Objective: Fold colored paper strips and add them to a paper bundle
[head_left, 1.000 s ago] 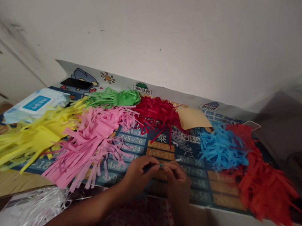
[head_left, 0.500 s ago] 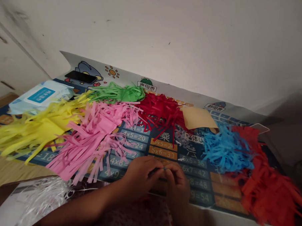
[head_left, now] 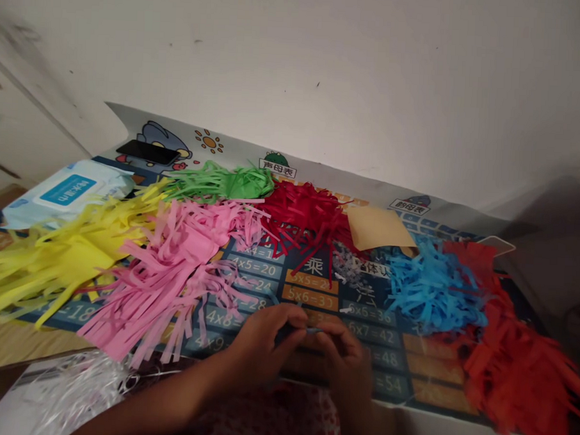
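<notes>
My left hand (head_left: 263, 341) and my right hand (head_left: 346, 354) meet over the front middle of the printed mat, fingertips pinched. Between them runs a short, thin blue strip (head_left: 314, 331), one end in each hand; its ends are hidden by the fingers. Pink fringed paper (head_left: 172, 264) lies left of my left hand. To the right of my right hand are blue shredded paper (head_left: 433, 288) and red fringed paper (head_left: 519, 362). Dark red strips (head_left: 304, 212) and small pale scraps (head_left: 348, 265) lie beyond my hands.
Yellow fringed paper (head_left: 72, 246), green strips (head_left: 224, 181), a wipes pack (head_left: 70, 192) and a black phone (head_left: 147, 151) are on the left. A tan paper sheet (head_left: 380, 228) lies right of middle. Clear shiny strips (head_left: 85, 388) fill the lower left. A wall stands behind.
My hands have drawn slightly apart, and more of the blue strip shows between the fingertips. The view has shifted a little.
</notes>
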Demonstrator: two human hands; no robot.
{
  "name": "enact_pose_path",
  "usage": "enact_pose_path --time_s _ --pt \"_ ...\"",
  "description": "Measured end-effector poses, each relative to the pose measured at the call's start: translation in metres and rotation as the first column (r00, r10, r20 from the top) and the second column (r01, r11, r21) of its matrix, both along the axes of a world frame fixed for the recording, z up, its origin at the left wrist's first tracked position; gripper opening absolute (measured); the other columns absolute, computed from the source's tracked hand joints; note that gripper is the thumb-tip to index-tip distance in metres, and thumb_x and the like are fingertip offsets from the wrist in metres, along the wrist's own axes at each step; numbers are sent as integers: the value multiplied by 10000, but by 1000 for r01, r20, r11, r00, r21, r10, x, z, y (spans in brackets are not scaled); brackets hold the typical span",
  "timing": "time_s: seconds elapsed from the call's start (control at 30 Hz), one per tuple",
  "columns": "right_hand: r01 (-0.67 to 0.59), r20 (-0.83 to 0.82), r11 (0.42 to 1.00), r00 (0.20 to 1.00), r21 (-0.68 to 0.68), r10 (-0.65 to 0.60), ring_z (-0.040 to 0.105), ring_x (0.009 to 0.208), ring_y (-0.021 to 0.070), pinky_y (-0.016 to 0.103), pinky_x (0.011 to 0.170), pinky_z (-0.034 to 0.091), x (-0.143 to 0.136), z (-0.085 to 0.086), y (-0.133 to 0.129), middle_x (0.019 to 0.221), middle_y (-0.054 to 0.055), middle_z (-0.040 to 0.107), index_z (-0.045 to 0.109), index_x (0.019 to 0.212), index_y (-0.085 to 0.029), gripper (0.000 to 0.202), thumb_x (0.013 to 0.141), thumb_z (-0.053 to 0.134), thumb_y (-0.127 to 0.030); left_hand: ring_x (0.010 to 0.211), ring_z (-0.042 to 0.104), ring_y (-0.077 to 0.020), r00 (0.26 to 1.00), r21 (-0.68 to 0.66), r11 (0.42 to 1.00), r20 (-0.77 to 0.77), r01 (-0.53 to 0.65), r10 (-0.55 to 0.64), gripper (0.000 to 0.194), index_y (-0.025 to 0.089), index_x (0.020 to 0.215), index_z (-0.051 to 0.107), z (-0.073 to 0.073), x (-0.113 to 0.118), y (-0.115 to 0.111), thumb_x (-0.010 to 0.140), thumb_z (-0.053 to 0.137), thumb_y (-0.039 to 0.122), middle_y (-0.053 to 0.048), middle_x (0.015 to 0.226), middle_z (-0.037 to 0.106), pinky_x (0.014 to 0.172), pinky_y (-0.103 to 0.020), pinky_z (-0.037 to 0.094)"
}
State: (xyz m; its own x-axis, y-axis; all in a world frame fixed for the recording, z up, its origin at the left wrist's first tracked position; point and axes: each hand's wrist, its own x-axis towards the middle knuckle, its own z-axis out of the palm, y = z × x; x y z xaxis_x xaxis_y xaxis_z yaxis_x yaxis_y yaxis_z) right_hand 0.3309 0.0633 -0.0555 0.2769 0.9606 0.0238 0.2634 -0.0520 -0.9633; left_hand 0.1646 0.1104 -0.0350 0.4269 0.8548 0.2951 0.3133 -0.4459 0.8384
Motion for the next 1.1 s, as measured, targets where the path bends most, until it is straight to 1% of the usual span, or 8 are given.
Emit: enact_pose_path --time_s 0.13,0.3,0.4,0.5,0.73,0.9,1.0,1.1 --pt "-6 51 997 999 72 2 631 697 175 256 652 497 2 6 -4 725 5 677 693 708 -225 105 780 664 -295 872 641 -177 996 55 995 -17 86 -85 123 184 962 645 0 -2 0 879 576 243 -57 918 675 785 -268 494" --pt "-51 122 981 992 188 28 625 682 144 221 635 479 1 9 -9 727 -18 672 681 719 -236 95 811 659 -245 865 639 -179 997 95 992 6 82 -83 130 182 932 658 0 -4 0 895 578 277 -71 911 670 769 -270 513" --pt "-79 181 965 983 249 34 632 710 139 221 665 476 2 8 -12 761 -24 681 684 765 -246 64 822 666 -223 905 638 -172 994 236 969 61 74 -91 106 193 969 643 0 -3 -2 893 577 225 -61 923 689 930 -325 482" --pt "-93 224 950 974 298 25 633 726 137 231 696 471 2 8 -16 772 -26 683 681 799 -248 58 834 663 -206 780 645 -125 989 339 936 76 93 -126 114 215 891 649 0 -2 -5 892 557 149 -5 820 697 1057 -375 387" --pt "-129 286 934 958 333 30 614 715 139 235 658 465 3 19 -18 756 -21 670 660 792 -237 78 851 641 -190 778 661 -111 991 348 931 28 111 -129 105 215 879 648 4 -4 -6 860 595 127 12 840 713 1087 -366 346" --pt "-172 401 943 915 286 45 596 705 142 277 710 437 -3 26 -25 734 -16 663 641 782 -224 112 885 601 -210 804 674 -155 992 290 949 -25 122 -120 34 203 861 626 -2 4 -9 836 621 181 -7 828 716 1005 -363 434" --pt "-213 437 944 896 253 85 610 758 159 309 771 437 12 21 -31 771 -7 677 653 817 -238 105 900 598 -273 719 675 -163 993 182 978 -64 106 -95 34 205 772 620 -4 8 -12 798 640 211 1 759 706 767 -271 524" --pt "44 445 978 885 203 -132 628 846 205 331 782 458 65 7 -37 884 39 697 690 875 -249 192 875 602 -421 568 645 -115 981 51 980 -35 191 -190 90 209 682 628 1 6 -9 765 661 216 37 641 683 544 -164 468"
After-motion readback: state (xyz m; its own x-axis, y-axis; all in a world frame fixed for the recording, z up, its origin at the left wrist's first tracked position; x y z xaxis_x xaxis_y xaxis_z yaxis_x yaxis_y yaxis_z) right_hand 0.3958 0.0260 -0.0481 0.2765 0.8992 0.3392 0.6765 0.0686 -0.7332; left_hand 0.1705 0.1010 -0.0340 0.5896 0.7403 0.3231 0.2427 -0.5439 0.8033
